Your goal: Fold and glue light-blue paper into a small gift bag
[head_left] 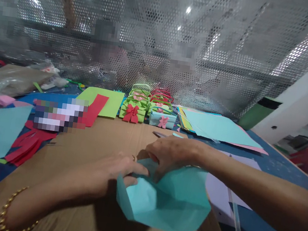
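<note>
Both of my hands work a folded teal paper sheet (170, 202) over a brown cardboard sheet (101, 142). My left hand (112, 170), with a ring on one finger and a gold bead bracelet at the wrist, pinches the paper's upper left edge. My right hand (171, 154) presses its curled fingers down on the paper's top fold. The paper's near flaps stand up off the cardboard.
Finished paper baskets with bows, green (133, 110) and light blue (162, 118), stand at the back. Teal paper sheets (215, 127) lie right, a green sheet (110, 101) and red strips (28, 145) left. A clear ruler (235, 218) lies right. A perforated metal screen (165, 36) closes the back.
</note>
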Motion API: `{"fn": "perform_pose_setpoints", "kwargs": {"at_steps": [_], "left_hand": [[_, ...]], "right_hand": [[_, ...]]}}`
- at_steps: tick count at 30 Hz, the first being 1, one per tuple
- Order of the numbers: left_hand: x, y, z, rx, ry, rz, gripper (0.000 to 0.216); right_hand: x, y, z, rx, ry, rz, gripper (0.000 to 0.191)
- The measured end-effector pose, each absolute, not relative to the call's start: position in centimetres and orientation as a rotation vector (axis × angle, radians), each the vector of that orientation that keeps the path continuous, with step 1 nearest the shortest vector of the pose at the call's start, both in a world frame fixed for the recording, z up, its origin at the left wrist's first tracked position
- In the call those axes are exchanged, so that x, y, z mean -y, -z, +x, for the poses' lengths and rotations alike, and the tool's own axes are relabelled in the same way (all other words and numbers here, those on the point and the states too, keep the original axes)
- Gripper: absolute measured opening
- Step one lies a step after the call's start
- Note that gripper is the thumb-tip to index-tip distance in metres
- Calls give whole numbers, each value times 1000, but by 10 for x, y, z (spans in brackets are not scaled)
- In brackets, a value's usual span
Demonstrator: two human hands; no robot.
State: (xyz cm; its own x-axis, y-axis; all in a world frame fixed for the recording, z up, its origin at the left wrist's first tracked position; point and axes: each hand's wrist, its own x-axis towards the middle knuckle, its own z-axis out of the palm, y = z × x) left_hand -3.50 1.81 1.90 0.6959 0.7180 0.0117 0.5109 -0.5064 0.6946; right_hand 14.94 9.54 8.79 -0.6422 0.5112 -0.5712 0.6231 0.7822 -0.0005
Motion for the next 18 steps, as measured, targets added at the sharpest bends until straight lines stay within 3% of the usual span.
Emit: {"fn": "perform_pose_setpoints", "kwargs": {"at_steps": [7,12,18], "left_hand": [[-27,-10,-39,-1191,-287,2072,29],[-27,-9,-34,-1267,-292,2077,19],[-31,-3,-31,-1292,-258,2107,15]], "right_hand": [[-104,-74,154,-2697,420,627,56],[-106,-73,154,-2683,533,626,46],[-110,-69,153,-2701,518,608,48]]}}
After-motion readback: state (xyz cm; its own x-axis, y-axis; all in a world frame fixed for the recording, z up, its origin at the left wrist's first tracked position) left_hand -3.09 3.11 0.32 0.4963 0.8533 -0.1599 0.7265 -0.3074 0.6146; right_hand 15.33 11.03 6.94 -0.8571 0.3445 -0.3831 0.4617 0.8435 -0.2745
